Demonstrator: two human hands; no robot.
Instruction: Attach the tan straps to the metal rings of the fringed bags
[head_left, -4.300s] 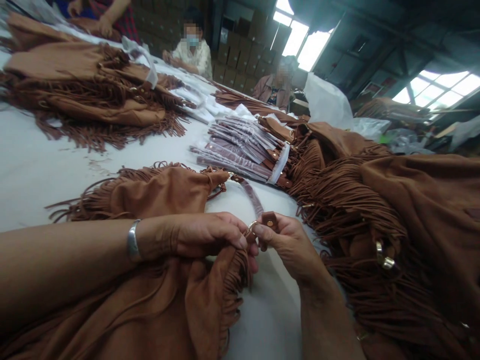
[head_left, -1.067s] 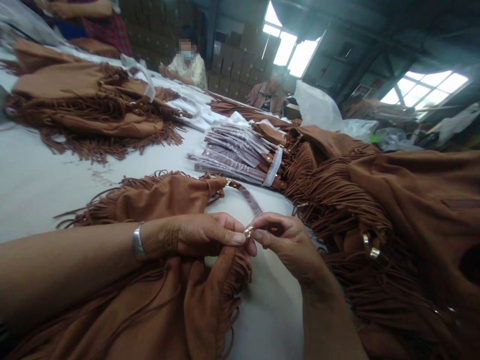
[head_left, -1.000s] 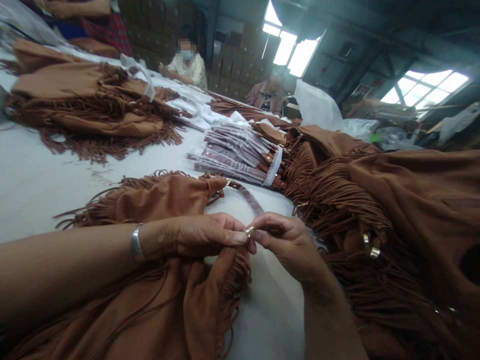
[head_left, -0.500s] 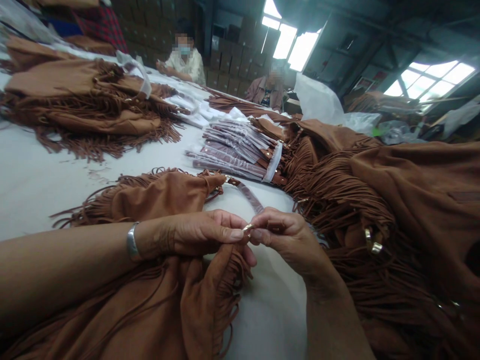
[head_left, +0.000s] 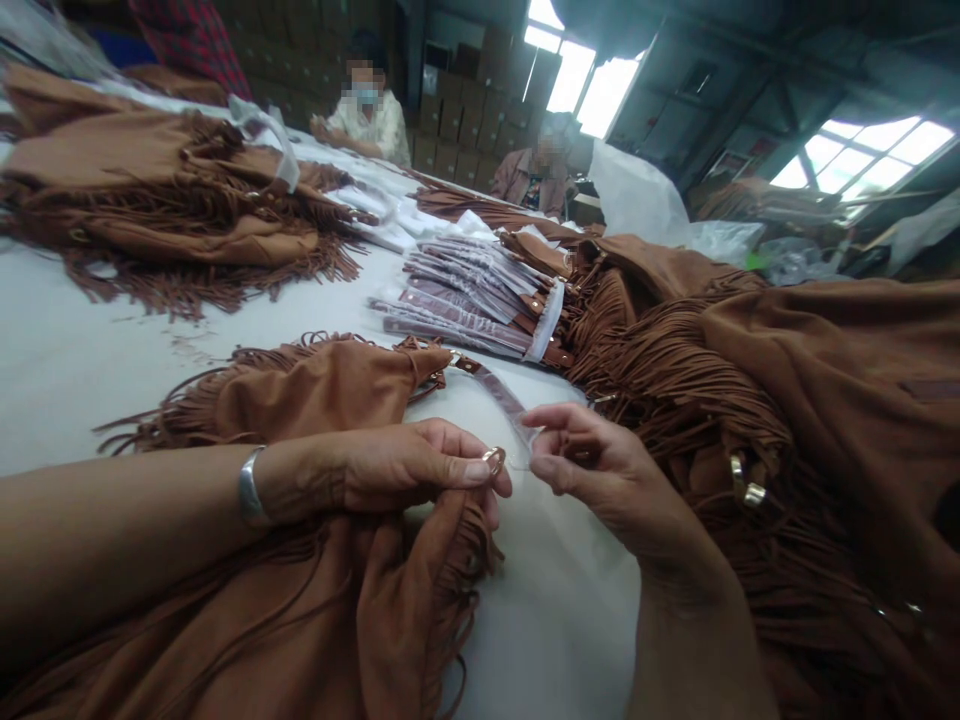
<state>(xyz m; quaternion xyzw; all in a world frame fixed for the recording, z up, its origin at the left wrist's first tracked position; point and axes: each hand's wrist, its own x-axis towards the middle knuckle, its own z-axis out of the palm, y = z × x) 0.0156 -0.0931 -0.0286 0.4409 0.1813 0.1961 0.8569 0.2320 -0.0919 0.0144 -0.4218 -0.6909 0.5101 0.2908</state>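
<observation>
Fringed bag (head_left: 315,400): brown suede, lying on the white tabletop (head_left: 67,360) under and ahead of the forearms, one corner bunched up toward the hands.
Metal ring (head_left: 493,461): gold, at the bag's gathered corner; it is raised off the cloth so that it faces the other hand.
Left hand (head_left: 405,475): clenched on the suede corner, thumb and forefinger pinching the ring to keep it steady.
Right hand (head_left: 600,470): just beside the ring but apart from it, fingers curled on the end of the plastic-wrapped strap (head_left: 499,395).
Strap: runs from the bag's far corner, where it looks already fastened, back to the right hand; its loose end is hidden in the fingers.
Bracelet (head_left: 247,487): silver, on the left wrist.
Wrapped straps (head_left: 480,300): a bundle banded together, farther along the tabletop.
Other bags: one stack at far left (head_left: 165,190), a heap on the right (head_left: 787,400), within reach.
Other people: two sit at the far end (head_left: 367,110).
</observation>
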